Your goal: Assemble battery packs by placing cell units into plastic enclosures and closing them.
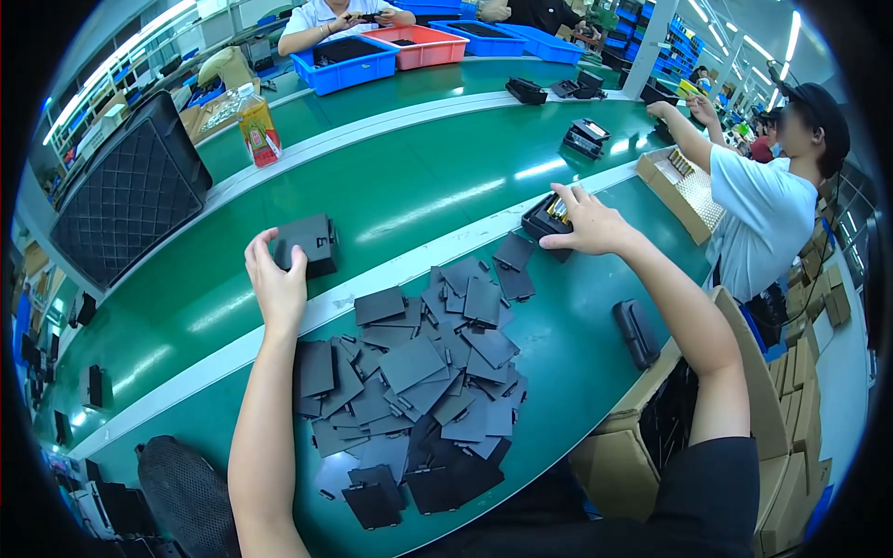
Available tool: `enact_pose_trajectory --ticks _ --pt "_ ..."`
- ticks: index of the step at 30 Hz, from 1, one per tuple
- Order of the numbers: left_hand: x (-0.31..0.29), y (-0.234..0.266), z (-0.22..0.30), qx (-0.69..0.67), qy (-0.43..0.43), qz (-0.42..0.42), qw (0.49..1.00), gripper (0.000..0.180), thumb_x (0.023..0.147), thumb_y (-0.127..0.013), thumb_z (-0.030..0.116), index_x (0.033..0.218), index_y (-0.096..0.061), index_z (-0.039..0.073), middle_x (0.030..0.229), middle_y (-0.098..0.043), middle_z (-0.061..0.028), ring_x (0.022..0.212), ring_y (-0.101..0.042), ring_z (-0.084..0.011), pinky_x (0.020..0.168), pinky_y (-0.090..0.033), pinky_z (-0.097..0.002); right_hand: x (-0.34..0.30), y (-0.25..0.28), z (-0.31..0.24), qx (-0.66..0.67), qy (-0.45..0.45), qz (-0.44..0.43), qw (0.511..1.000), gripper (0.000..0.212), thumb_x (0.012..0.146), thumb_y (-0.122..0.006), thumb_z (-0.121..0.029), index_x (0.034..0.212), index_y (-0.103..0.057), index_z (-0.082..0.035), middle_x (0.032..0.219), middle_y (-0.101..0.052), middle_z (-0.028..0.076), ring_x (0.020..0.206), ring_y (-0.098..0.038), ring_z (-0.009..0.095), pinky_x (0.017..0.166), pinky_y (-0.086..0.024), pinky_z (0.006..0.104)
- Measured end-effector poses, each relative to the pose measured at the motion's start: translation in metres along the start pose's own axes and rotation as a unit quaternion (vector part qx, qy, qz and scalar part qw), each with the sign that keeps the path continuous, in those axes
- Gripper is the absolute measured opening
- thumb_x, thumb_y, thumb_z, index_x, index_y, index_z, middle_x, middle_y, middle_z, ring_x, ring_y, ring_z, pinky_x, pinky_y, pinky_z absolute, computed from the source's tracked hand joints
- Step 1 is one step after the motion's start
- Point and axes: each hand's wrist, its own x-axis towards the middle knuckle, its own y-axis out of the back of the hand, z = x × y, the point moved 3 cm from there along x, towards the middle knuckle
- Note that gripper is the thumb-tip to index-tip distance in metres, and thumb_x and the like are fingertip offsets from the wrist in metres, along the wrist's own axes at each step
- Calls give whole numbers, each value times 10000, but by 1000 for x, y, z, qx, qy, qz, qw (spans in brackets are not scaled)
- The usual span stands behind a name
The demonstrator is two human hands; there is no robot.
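My left hand [277, 284] is curled at the left end of a closed black plastic box [321, 244] on the green belt, thumb on its near side. My right hand [595, 226] grips an open black battery case [538, 221] at the belt's pale edge, with thumb and fingers on either side of it. Gold-coloured batteries [558, 210] show inside that case, partly covered by my fingers. Between my forearms spreads a heap of flat black covers [414, 363], many with small tabs, overlapping at odd angles.
A lone black case [635, 333] lies right of the heap. An open carton [614, 456] stands by my right elbow. Farther along are an open case [586, 138], a drink bottle [259, 126], blue bins [344, 67] and a red bin [423, 46]. A co-worker [767, 200] reaches over a battery carton [684, 191].
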Motion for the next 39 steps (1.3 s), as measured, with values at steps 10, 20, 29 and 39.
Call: enact_pose_trajectory --ticks 10,20,29,39 --pt "-10 11 36 9 -208 32 977 269 805 -576 16 1071 -569 50 1262 -539 -100 1143 -513 -273 980 -395 -354 -4 -2 -10 52 1 -100 994 914 812 -662 -531 1505 -239 -110 1474 -343 225 1329 -393 397 1056 -389 496" --pt "-12 5 42 -175 -173 -137 960 244 823 -560 -3 1061 -594 36 1148 -623 -90 1013 -587 -214 892 -445 -306 -4 16 -36 43 188 35 981 973 722 -754 -369 1490 -247 -51 1452 -379 198 1324 -388 376 1122 -301 461" --pt "-24 -3 44 -523 163 -313 776 436 975 -549 173 1377 -446 41 1248 -567 -175 955 -650 -228 690 -547 -276 -1 73 -197 63 484 134 863 1049 597 -804 -207 1480 -262 -42 1476 -358 188 1355 -351 357 1154 -253 439" --pt "-19 -9 18 -505 200 -293 787 475 968 -581 208 1395 -432 62 1140 -605 -136 903 -623 -157 689 -550 -256 46 37 -223 465 340 129 808 745 759 -753 -206 1387 -399 -18 1273 -536 177 1141 -522 276 995 -417 395"
